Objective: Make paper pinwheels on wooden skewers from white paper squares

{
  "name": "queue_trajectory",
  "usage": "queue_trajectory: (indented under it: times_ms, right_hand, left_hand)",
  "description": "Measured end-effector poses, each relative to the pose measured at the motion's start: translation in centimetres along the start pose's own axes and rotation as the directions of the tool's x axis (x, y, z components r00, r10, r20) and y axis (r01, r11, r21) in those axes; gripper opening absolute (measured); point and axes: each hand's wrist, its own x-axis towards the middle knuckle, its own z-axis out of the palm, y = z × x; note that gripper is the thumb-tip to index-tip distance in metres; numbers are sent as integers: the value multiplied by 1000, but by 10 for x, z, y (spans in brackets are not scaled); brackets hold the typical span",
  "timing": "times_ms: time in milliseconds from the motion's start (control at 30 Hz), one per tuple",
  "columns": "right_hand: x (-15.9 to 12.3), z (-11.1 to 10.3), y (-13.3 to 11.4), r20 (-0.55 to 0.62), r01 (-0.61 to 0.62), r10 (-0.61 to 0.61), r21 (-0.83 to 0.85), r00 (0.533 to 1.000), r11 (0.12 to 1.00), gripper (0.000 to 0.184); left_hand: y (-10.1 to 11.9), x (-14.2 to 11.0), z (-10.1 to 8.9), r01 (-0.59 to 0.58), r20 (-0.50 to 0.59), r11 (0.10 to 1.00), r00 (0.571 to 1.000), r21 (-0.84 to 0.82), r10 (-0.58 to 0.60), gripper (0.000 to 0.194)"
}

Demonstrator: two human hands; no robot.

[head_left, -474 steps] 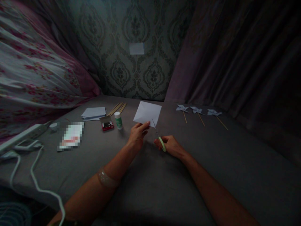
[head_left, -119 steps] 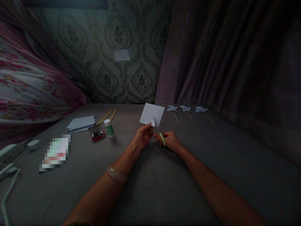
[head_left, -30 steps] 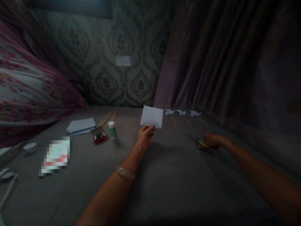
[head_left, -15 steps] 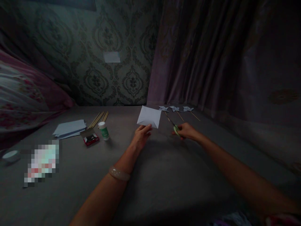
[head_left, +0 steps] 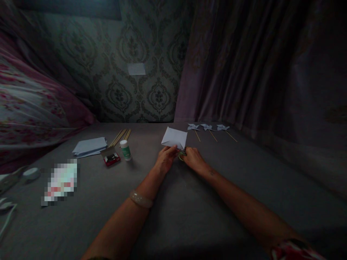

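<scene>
A square sheet of white paper with crease lines is pinched at its near edge by my left hand, which wears a bangle on the wrist. My right hand is closed around scissors with green handles, right beside the left fingers. The scissors lie at the paper's near right corner; their blades are mostly hidden, so whether they touch the paper I cannot tell. Three paper pinwheels on thin sticks lie beyond my right hand.
On the left are a stack of white paper, wooden sticks, an open red box, a green-and-white bottle and a blurred-out colourful item. A white cable lies at the far left. Curtains hang along the right.
My right hand has brought the scissors leftward to the paper's near corner. The left hand keeps its pinch on the paper. The whole view has shifted slightly.
</scene>
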Motion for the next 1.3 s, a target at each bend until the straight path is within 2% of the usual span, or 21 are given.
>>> queue_trajectory:
  times_ms: [133, 300, 433, 567, 667, 800, 967, 1100, 1300]
  right_hand:
    - [-3, -2, -6, 38, 63, -64, 39, 997, 997, 21]
    - [-14, 4, -14, -95, -11, 6, -50, 995, 999, 24]
    - [-21, 13, -16, -174, 15, -52, -202, 983, 979, 32]
    - [-20, 17, -14, -179, 54, -97, -231, 979, 971, 36]
    - [-19, 13, -7, -176, -2, -33, -194, 984, 981, 32]
    - [-20, 0, 25, -164, -150, 123, -167, 979, 975, 29]
    - [-29, -18, 90, -101, -335, 321, -182, 942, 925, 33]
    - [-40, -27, 129, -100, -402, 390, -167, 915, 900, 38]
    - [-51, -27, 150, -95, -416, 405, -146, 909, 898, 35]
  left_hand:
    - [-1, -1, 1, -10, -35, 1000, 999, -27, 9, 28]
    - [-1, 1, -1, -12, -64, 997, 998, -72, 7, 23]
    - [-1, 2, -2, -5, -96, 996, 995, -91, -4, 23]
    - [-1, 2, -3, 21, -94, 996, 995, -86, -29, 24]
    - [0, 2, -4, 36, -94, 997, 995, -67, -43, 25]
    - [-1, 5, -5, 44, -115, 999, 992, 6, -43, 28]
    - [-3, 9, -8, 54, -138, 997, 989, 48, -47, 35]
    - [-3, 8, -7, 51, -129, 997, 991, 61, -43, 36]
    - [0, 4, -5, 55, -106, 995, 993, 82, -46, 34]
